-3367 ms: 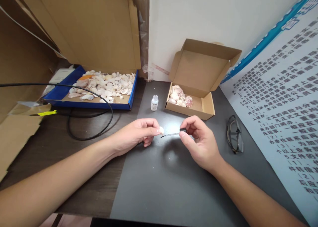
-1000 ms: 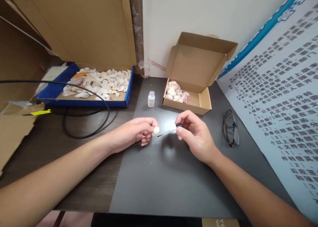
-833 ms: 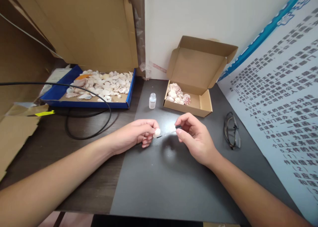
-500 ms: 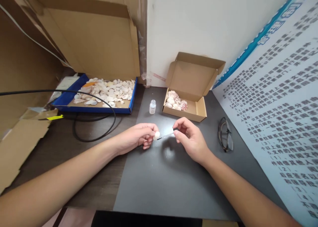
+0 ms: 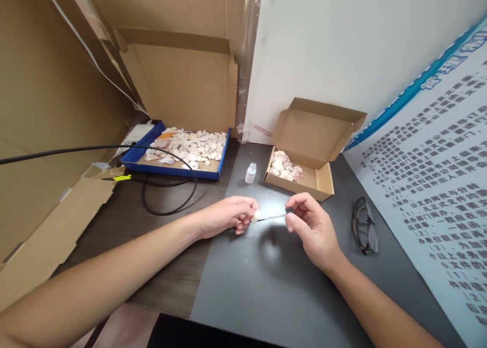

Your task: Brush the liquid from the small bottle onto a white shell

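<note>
Near the middle of the view, my left hand (image 5: 238, 216) pinches a small white shell (image 5: 255, 216) between thumb and fingers. My right hand (image 5: 310, 223) grips the dark end (image 5: 289, 211) of a thin, clear-looking stick (image 5: 272, 217). The stick's other tip reaches the shell; whether it touches the surface cannot be made out. A small open glass bottle with a white label (image 5: 250, 173) stands upright just beyond my hands.
At the back left, a blue-edged box (image 5: 173, 171) holds many shells (image 5: 198, 146). A smaller cardboard box (image 5: 312, 188) with shells (image 5: 283, 166) stands behind my right hand. Glasses (image 5: 365, 226) lie at the right. A black cable (image 5: 167, 213) loops at the left.
The camera view has shifted, so everything sits further right in the picture. Both hands keep their holds on the shell and the stick, with the shell turned slightly.
</note>
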Demonstrator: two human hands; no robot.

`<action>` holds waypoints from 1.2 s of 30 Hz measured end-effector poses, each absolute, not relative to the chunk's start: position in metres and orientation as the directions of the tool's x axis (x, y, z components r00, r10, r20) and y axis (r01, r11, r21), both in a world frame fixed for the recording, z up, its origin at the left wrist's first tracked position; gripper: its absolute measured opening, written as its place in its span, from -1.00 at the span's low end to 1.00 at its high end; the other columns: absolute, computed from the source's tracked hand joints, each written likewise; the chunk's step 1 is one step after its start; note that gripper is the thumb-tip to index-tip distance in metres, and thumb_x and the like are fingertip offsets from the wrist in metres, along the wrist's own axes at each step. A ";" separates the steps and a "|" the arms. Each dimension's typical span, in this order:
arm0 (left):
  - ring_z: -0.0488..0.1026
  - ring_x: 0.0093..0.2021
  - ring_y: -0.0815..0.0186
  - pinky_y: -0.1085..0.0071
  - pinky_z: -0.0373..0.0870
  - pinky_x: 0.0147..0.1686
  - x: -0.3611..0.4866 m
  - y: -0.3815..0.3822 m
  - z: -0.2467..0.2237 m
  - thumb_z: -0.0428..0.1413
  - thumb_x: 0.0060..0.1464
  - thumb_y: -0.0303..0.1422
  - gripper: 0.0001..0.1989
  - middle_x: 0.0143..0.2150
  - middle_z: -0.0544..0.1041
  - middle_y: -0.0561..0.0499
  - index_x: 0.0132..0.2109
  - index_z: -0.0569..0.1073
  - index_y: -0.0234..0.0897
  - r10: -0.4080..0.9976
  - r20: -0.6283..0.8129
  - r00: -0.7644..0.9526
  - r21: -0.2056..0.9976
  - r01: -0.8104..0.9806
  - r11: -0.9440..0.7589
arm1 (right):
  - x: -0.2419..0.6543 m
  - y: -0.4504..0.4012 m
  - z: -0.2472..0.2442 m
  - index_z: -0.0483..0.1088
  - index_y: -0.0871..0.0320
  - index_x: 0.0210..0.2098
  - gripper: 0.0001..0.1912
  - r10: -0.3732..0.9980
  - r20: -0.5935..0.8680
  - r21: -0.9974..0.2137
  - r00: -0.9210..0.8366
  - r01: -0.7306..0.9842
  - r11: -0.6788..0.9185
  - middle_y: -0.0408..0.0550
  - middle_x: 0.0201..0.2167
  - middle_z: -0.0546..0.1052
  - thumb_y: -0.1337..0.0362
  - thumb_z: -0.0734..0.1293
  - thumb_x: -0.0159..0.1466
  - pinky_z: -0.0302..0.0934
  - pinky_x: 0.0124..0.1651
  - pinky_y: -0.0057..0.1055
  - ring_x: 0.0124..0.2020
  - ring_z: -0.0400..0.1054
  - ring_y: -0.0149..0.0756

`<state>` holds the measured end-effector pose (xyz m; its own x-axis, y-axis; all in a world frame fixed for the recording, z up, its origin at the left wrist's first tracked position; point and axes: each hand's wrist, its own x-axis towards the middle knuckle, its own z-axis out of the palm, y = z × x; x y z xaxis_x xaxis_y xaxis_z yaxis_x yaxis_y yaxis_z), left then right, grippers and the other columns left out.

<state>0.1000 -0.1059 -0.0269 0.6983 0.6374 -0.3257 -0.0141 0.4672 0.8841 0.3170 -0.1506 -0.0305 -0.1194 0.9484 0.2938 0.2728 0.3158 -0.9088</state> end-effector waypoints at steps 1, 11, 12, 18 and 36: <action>0.17 -0.55 0.46 0.48 0.11 -0.51 0.100 -0.106 -0.027 0.12 0.04 -0.38 -0.91 -0.55 0.23 0.16 -0.34 0.38 -0.31 0.639 -0.326 0.697 0.885 -0.013 0.466 | 0.317 -0.151 -0.030 0.30 0.10 -0.27 -0.95 0.949 0.291 -0.910 -0.120 0.272 0.314 -0.24 -0.52 0.30 0.30 0.29 0.26 0.13 -0.45 -0.44 -0.54 0.21 -0.42; 0.15 -0.55 0.46 0.49 0.10 -0.50 0.101 -0.107 -0.024 0.14 0.04 -0.36 -0.88 -0.55 0.22 0.16 -0.35 0.37 -0.31 0.639 -0.343 0.689 0.882 0.002 0.472 | 0.316 -0.152 -0.029 0.29 0.10 -0.29 -0.96 0.934 0.337 -0.870 -0.122 0.338 0.358 -0.25 -0.54 0.29 0.34 0.27 0.25 0.14 -0.47 -0.46 -0.55 0.19 -0.43; 0.15 -0.54 0.46 0.49 0.11 -0.50 0.101 -0.107 -0.024 0.14 0.04 -0.36 -0.88 -0.55 0.22 0.16 -0.36 0.37 -0.31 0.640 -0.343 0.688 0.882 0.002 0.471 | 0.316 -0.152 -0.030 0.30 0.10 -0.28 -0.95 0.933 0.336 -0.869 -0.127 0.341 0.359 -0.25 -0.53 0.29 0.34 0.28 0.25 0.14 -0.47 -0.47 -0.55 0.19 -0.43; 0.15 -0.54 0.46 0.50 0.12 -0.51 0.100 -0.106 -0.026 0.13 0.04 -0.38 -0.91 -0.54 0.23 0.15 -0.35 0.37 -0.30 0.636 -0.348 0.688 0.878 0.002 0.479 | 0.315 -0.154 -0.028 0.29 0.10 -0.27 -0.95 0.937 0.332 -0.878 -0.106 0.328 0.349 -0.26 -0.54 0.28 0.33 0.28 0.26 0.15 -0.47 -0.47 -0.55 0.20 -0.43; 0.16 -0.52 0.45 0.50 0.12 -0.50 0.100 -0.107 -0.026 0.14 0.05 -0.36 -0.90 -0.53 0.24 0.14 -0.35 0.39 -0.30 0.641 -0.353 0.682 0.882 0.013 0.471 | 0.316 -0.150 -0.027 0.28 0.10 -0.28 -0.95 0.972 0.210 -0.954 -0.109 0.195 0.228 -0.29 -0.54 0.27 0.31 0.27 0.25 0.12 -0.44 -0.46 -0.56 0.19 -0.46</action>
